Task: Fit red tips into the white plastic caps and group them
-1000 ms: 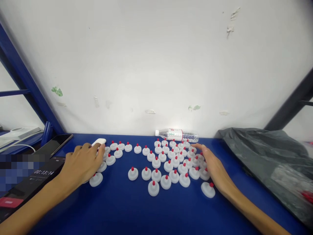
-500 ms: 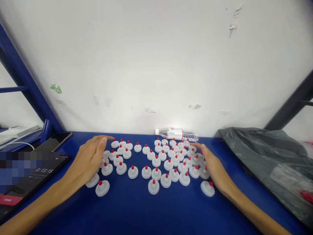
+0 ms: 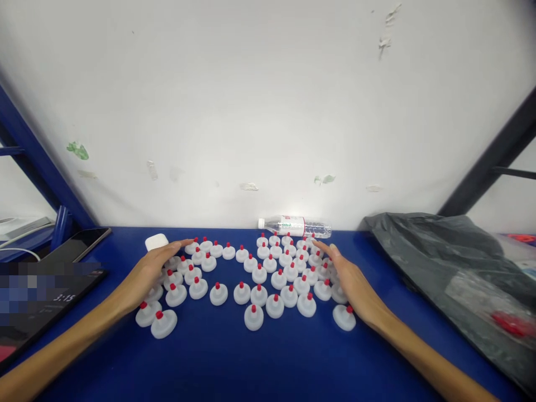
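Note:
Several white, round nozzle caps with red tips point(image 3: 254, 317) stand spread over the blue table point(image 3: 234, 363). My left hand point(image 3: 146, 273) rests on its edge along the left side of the group, fingers stretched out; it hides parts of a few caps. Along the right side, my right hand point(image 3: 354, 285) has its fingers extended and its palm turned inward, against or close to the outermost caps. Neither hand grips anything. Between them, the caps cluster more densely on the right, and a looser cluster point(image 3: 198, 287) sits on the left.
A clear plastic bottle point(image 3: 295, 226) lies on its side by the wall. Behind my left hand is a small white case point(image 3: 156, 242). Phones, one point(image 3: 90, 243) further back and a larger dark screen point(image 3: 46, 312), lie left. A grey plastic bag point(image 3: 419, 251) covers the right side.
The view has shifted, so most things appear slightly further left. My left hand sits lower at the left side, uncovering the white case and another cap. The caps keep nearly the same layout.

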{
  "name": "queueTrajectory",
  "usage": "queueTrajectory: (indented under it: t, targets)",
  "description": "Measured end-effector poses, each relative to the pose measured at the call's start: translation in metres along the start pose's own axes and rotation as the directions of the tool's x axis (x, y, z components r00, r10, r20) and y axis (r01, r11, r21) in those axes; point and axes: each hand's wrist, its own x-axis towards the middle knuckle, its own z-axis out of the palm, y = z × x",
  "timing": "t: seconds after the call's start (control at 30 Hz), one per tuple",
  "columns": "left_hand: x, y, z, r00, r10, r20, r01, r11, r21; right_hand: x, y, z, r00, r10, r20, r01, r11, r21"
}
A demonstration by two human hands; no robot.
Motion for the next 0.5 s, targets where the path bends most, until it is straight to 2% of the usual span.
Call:
queueTrajectory:
  t: [0.1,0.27,0.4,0.5]
  targets:
    - [-0.010,0.012,0.006,0.996,-0.001,0.089,0.013,0.991,-0.131,-0.002,-0.002,0.002,1.000,0.007,0.019,-0.007,1.000,-0.004]
    - [-0.026,0.022,0.017,0.996,-0.010,0.093,0.032,0.970,-0.240,-0.006,-0.009,0.007,0.999,-0.006,0.041,0.005,1.000,0.004]
    - [-0.035,0.024,0.020,0.966,0.067,0.251,0.040,0.916,-0.398,-0.012,-0.021,0.015,0.996,0.013,0.090,-0.014,1.000,0.019]
    - [-0.038,0.024,0.020,0.945,0.096,0.313,0.078,0.861,-0.502,-0.017,-0.027,0.019,0.994,0.021,0.104,-0.025,0.999,0.034]
